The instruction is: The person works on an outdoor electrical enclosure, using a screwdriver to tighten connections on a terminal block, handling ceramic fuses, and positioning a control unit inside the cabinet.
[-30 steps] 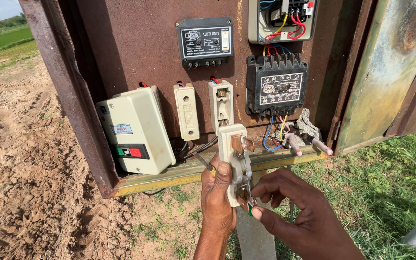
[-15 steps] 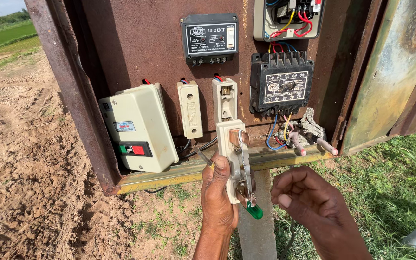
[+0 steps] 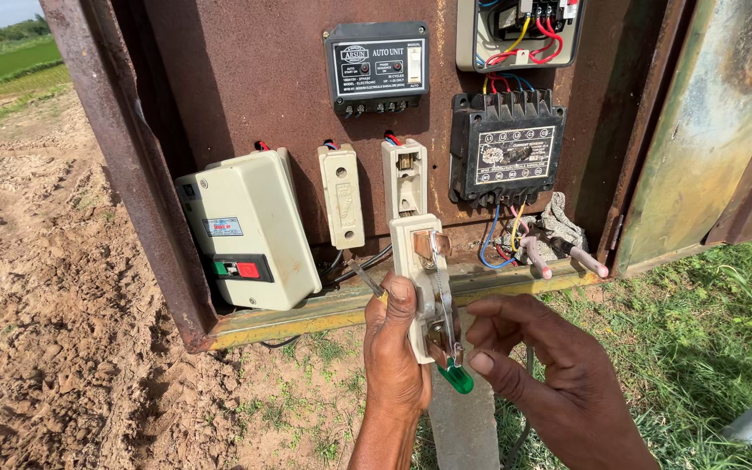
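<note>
A cream porcelain fuse carrier [image 3: 424, 287], pulled out of its base, stands upright at lower centre of the frame, gripped from behind by the person's left hand [image 3: 396, 357] with the thumb pressed on its left edge, apparently to steady it and turn its copper contacts toward the camera. A green-handled screwdriver [image 3: 451, 348] runs up the carrier's face, its handle at the bottom; the right hand [image 3: 559, 383], lower right, hovers just beside it, fingers loosely parted and holding nothing.

Behind, a rusted steel cabinet [image 3: 245, 96] fills the upper frame. Mounted inside are a cream motor starter [image 3: 250, 228] with green and red buttons, a closed fuse unit [image 3: 342, 196], an open fuse base [image 3: 404, 178], a black auto unit [image 3: 378, 68] and a black contactor [image 3: 505, 148] trailing coloured wires.
</note>
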